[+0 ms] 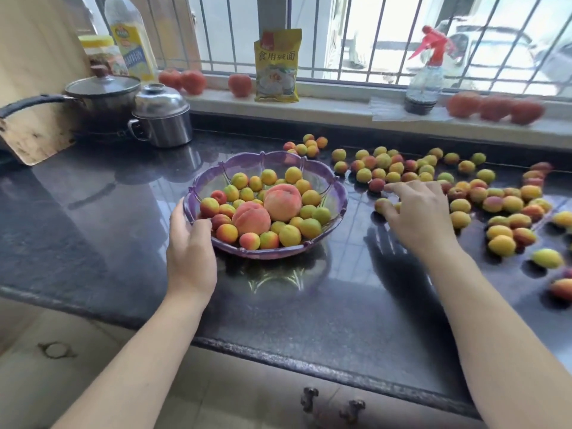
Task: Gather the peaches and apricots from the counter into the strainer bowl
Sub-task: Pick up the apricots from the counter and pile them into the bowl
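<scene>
Two bare forearms reach in from 6 o'clock over the dark, glossy tabletop. The left hand grips the bowl at its 8 o'clock rim, thumb curled over the edge and the fingers hidden beneath. The bowl, purple with a scalloped rim, sits upright just left of centre and is roughly round, so no long axis shows. Inside it lie two peaches, side by side along a line running from 7 to 1 o'clock, with many small apricots packed around them. The right hand is at 3 o'clock from the bowl, palm down and fingers spread, pointing toward 10 o'clock; its thumb and fingertips touch loose fruit on the tabletop, but whether any piece is actually held cannot be told. The loose fruit spreads in a broad band from 12 o'clock of the bowl out to the right edge, with no shared direction. Farther back, at 10 o'clock, stand a steel mug with a domed lid and a lidded pot. On the sill beyond are a yellow packet, a spray bottle, an oil bottle and several red fruits.
</scene>
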Available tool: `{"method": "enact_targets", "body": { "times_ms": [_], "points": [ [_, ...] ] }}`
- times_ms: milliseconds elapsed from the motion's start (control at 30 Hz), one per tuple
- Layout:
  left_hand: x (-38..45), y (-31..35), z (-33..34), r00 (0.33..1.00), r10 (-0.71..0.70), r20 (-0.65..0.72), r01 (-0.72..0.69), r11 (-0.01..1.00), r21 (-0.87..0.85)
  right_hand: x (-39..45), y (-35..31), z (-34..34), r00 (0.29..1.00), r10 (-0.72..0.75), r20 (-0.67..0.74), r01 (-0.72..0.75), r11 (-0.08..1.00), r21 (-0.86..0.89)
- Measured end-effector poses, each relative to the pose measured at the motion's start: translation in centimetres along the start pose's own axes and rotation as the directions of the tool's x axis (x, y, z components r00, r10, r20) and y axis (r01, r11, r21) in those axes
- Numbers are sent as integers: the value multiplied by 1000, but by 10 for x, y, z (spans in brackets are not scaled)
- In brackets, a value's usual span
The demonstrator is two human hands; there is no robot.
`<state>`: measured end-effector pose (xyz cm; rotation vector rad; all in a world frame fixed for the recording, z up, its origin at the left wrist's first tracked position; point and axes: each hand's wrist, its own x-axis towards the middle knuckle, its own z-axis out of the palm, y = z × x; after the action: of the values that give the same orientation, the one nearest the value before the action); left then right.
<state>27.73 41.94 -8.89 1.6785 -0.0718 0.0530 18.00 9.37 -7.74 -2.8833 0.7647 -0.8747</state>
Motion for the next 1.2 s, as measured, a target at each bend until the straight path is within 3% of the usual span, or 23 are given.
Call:
{"method": "enact_targets", "body": {
  "times_ms": [133, 300, 433, 500, 600, 833, 933, 1033, 1200],
  "points": [
    [3, -4, -2, 1000, -3, 1, 3, 1000, -19, 4, -8, 8, 992, -46, 116, 73, 969, -237],
    [3, -4, -2, 1000, 3, -4, -3, 1000, -29, 3, -11, 8, 983, -10, 185, 50, 975, -216],
    [4, -5, -2, 1000, -1, -4, 1, 1000, -22, -1, -15, -1, 996, -59, 64, 55, 997, 58],
    [4, -5, -1, 1000, -4, -3, 4, 1000, -19, -4, -21, -10, 999, -47, -7, 47, 968, 245],
    [4, -6, -1, 1000, -3, 1, 3, 999, -39, -9, -29, -17, 997, 0, -73, 28, 924, 381],
    [2, -4, 0, 1000, 14, -2, -14, 999, -29, -8, -42, -27, 998, 35, 47, -57, 779, 625],
    [4, -4, 2, 1000, 25, -3, -25, 1000, -17, -3, -54, -38, 996, -46, 82, -22, 738, 674],
    [3, -4, 2, 999, 37, -11, -37, 999, -11, 9, -69, -45, 978, -164, 126, 46, 767, 640],
    [2, -2, 1, 1000, 23, -5, -23, 1000, 3, 40, -83, -48, 874, -422, 241, 319, 872, 372]
  ]
}}
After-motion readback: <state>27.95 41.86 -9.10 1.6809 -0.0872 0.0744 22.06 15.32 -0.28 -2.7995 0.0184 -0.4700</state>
